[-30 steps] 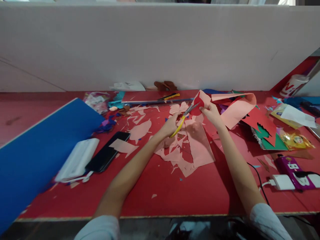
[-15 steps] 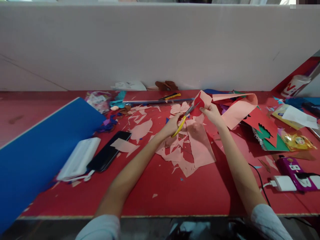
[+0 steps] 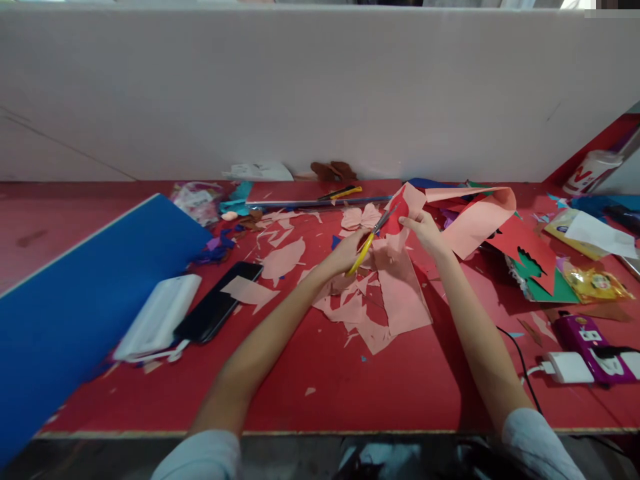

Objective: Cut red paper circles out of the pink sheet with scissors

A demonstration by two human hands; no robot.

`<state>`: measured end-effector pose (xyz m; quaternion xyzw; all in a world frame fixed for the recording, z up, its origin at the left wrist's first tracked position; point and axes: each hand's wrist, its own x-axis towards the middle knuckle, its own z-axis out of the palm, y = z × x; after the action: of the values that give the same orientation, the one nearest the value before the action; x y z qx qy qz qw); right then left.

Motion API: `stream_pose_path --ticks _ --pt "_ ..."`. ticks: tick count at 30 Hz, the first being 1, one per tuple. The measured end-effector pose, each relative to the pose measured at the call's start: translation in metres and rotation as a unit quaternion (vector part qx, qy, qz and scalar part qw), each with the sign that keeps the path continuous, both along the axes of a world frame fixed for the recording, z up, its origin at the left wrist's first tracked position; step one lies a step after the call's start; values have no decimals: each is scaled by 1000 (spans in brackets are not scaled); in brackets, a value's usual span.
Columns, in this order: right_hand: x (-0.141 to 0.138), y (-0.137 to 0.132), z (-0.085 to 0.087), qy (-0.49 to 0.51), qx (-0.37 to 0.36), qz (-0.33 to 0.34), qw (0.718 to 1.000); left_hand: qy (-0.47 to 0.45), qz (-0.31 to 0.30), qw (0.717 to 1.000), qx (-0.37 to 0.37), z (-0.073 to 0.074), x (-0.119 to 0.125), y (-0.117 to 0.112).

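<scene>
My left hand (image 3: 346, 255) is closed on the yellow handles of a pair of scissors (image 3: 364, 252). The blades point up and away, against a bent piece of pink paper (image 3: 415, 199) that has a red area on it. My right hand (image 3: 424, 231) pinches this paper at its lower right edge, just off the table. Below both hands lie a larger pink sheet (image 3: 404, 293) and several cut scraps (image 3: 350, 311). A rounded pink cutout (image 3: 284, 259) rests left of my left hand.
A black phone (image 3: 215, 310), a white power bank (image 3: 159, 317) and a blue board (image 3: 100, 293) are on the left. Behind lies a yellow cutter (image 3: 346, 192). To the right are a curled pink strip (image 3: 480, 223), red paper (image 3: 530, 250) and a purple power strip (image 3: 583, 340).
My left hand and the scissors have shifted slightly to the right. The pink paper has tilted a little in my right hand, which has barely moved.
</scene>
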<state>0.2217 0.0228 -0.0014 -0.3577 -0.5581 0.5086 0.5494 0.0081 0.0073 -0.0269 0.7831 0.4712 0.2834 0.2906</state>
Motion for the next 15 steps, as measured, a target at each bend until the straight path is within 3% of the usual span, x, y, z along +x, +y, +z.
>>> stream_pose_path --ticks 5,11,15 --pt "-2 -1 -1 27 -7 27 999 -3 7 1000 -2 4 2 -2" --pt "-4 -2 2 39 -12 26 999 13 -43 999 -27 13 0 -5" --pt "-3 -2 3 43 -7 18 999 25 -25 999 -7 20 2 -8"
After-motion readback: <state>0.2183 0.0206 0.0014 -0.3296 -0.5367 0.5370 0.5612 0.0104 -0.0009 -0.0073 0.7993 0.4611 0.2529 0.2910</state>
